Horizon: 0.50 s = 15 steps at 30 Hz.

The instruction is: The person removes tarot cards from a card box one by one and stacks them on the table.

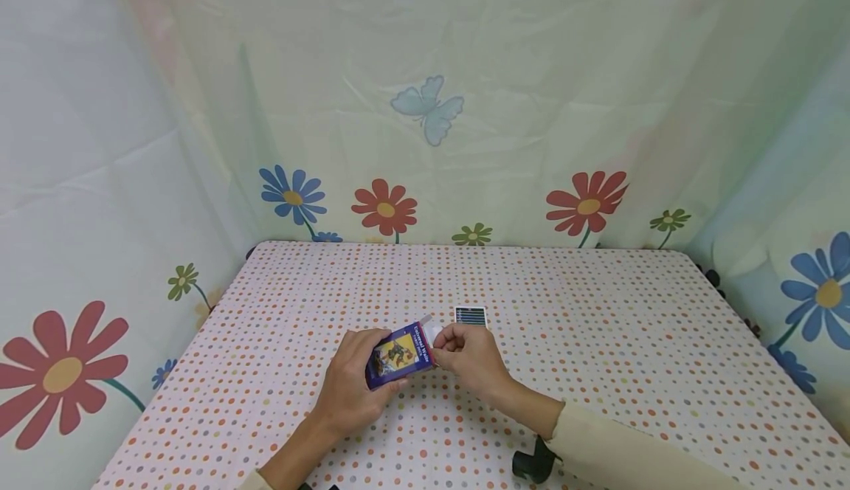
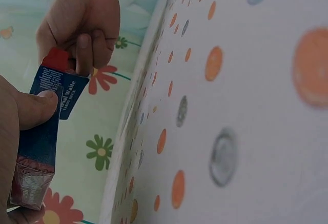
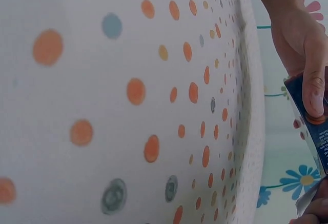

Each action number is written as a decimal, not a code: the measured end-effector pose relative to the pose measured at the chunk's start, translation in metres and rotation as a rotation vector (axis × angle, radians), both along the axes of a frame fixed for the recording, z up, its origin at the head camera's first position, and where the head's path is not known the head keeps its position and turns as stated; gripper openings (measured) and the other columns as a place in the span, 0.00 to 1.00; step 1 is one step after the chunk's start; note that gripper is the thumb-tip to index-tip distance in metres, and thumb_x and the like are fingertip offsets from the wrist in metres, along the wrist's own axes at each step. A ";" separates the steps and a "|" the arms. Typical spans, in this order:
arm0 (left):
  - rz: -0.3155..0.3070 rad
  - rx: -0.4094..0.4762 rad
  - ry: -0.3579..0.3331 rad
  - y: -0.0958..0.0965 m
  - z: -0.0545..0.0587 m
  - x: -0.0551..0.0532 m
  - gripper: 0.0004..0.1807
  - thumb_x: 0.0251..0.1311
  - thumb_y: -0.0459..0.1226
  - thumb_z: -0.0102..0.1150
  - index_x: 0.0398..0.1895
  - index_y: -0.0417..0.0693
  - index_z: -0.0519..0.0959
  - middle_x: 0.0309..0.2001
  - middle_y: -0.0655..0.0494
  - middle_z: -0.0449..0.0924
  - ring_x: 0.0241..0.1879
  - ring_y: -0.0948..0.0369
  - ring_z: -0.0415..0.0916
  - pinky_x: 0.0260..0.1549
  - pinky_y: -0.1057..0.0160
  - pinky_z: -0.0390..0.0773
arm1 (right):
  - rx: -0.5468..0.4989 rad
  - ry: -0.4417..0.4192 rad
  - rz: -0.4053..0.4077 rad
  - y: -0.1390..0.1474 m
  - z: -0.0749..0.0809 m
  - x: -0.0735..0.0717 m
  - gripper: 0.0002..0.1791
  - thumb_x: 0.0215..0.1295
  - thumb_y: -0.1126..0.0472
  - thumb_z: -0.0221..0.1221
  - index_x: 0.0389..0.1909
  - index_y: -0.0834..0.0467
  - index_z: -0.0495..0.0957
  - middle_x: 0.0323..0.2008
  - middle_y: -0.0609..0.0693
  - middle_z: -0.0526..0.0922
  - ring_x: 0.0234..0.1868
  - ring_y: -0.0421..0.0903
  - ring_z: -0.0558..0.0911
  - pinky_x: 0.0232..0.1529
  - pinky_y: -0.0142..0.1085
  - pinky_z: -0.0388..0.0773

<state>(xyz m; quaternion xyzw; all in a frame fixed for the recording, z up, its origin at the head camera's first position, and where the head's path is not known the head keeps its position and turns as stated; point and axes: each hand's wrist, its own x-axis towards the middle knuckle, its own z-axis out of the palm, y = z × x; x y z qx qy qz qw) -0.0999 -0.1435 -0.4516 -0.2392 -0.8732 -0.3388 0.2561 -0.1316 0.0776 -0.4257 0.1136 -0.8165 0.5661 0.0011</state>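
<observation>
My left hand [image 1: 352, 390] grips a dark blue tarot card box [image 1: 397, 355], its picture front facing up and its printed end turned to the right. At that end the box is open, and a pale flap [image 1: 430, 328] stands out. My right hand [image 1: 477, 363] has its fingers curled at this open end, pinching the flap. From the left wrist view, a red tab [image 2: 55, 60] shows beside the right fingers, and my left thumb [image 2: 43, 106] presses along the box. How full the box is stays hidden.
A white-edged card with dark stripes [image 1: 471, 316] lies on the dotted tablecloth [image 1: 571, 342] just behind my right hand. A black device [image 1: 533, 465] sits by the right sleeve. Flowered curtains [image 1: 505, 143] close off the back and both sides.
</observation>
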 end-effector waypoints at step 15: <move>-0.009 -0.002 0.003 0.000 -0.001 0.000 0.43 0.41 0.42 0.84 0.63 0.43 0.75 0.58 0.54 0.77 0.53 0.62 0.70 0.49 0.60 0.77 | -0.079 -0.081 0.095 0.005 -0.004 0.000 0.04 0.61 0.71 0.59 0.27 0.64 0.78 0.20 0.48 0.79 0.22 0.39 0.72 0.22 0.28 0.69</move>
